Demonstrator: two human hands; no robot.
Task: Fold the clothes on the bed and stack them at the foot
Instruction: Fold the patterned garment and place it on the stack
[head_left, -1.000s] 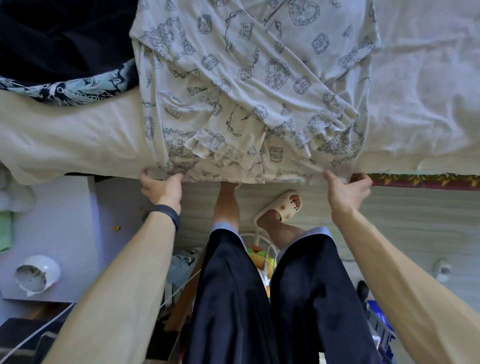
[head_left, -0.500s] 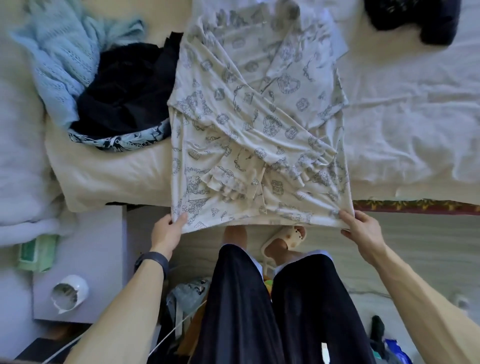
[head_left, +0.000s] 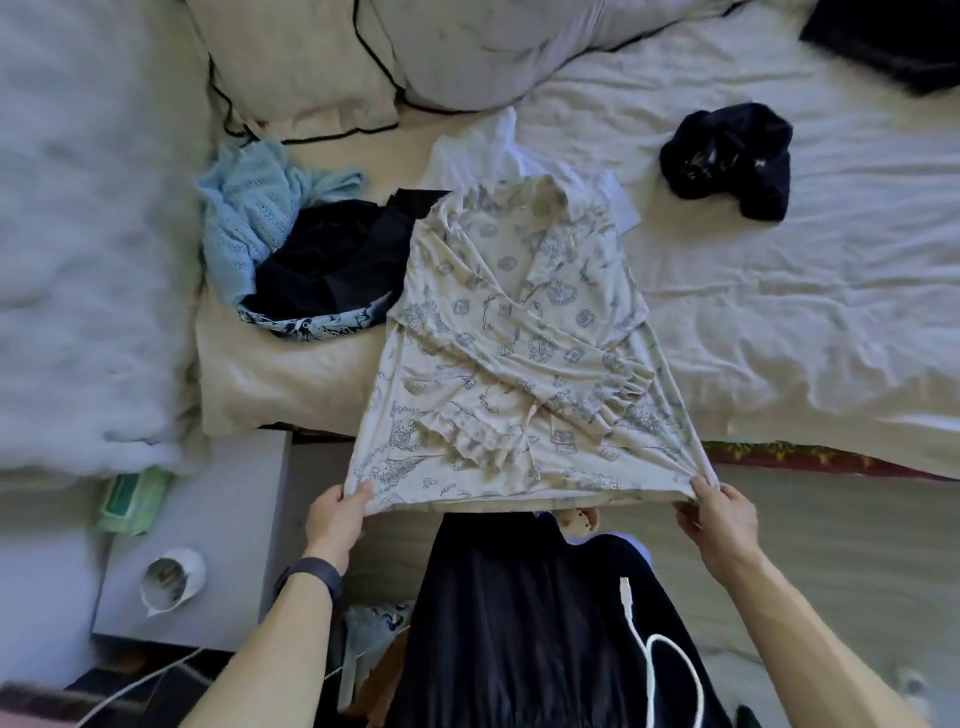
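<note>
The bed fills the space beyond both grips, its pale sheet creased, with a pillow piped in black at the far end. A fluffy white blanket lies far off to the left grip's outer side. The floor shows under and outside the right grip.

The left grip pinches the near left corner of the printed shirt, thumb on top. The right grip pinches the near right corner, fingers curled under the hem. The hem is stretched taut between them, off the bed's edge; the rest of the shirt lies on the sheet beyond, sleeves crossed over its front.

A white garment peeks out from under the shirt's far end. Beyond the left grip sits a heap: a blue knit, a dark garment and a blue patterned cloth. A black bundle lies well beyond the right grip.

Just outside the left grip stands a grey counter. On it are a green packet and a white cup-like pot; what it holds I cannot tell. A white cable hangs nearer than the right grip.
</note>
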